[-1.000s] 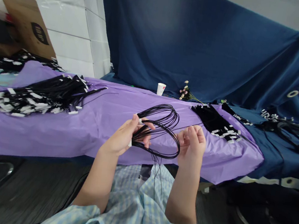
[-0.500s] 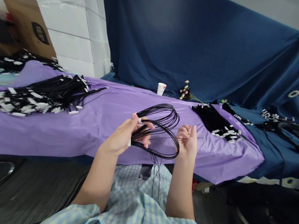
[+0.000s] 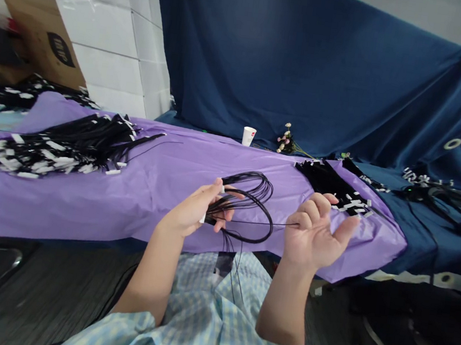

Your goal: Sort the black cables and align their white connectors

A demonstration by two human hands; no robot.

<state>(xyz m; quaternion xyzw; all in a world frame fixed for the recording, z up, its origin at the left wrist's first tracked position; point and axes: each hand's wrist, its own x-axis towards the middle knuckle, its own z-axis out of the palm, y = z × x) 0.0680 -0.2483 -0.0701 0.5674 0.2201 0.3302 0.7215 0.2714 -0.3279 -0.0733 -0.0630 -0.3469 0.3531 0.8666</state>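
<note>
Grip of left hand closed round black cable bundle at centre, loops fanning toward 3 o'clock. Right hand, at 3 o'clock: thumb spread, fingers curled, apparently hooking thin strand, drawn straight. Probably best: keep loops pinched, pull gently, avoid snags. Paper cup, 12 o'clock, bench far edge, contents not visible. Brown carton, 10 o'clock, contents hidden.

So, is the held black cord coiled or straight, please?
Mostly coiled: loops spread from the left hand; one strand reaches the right hand.
</note>
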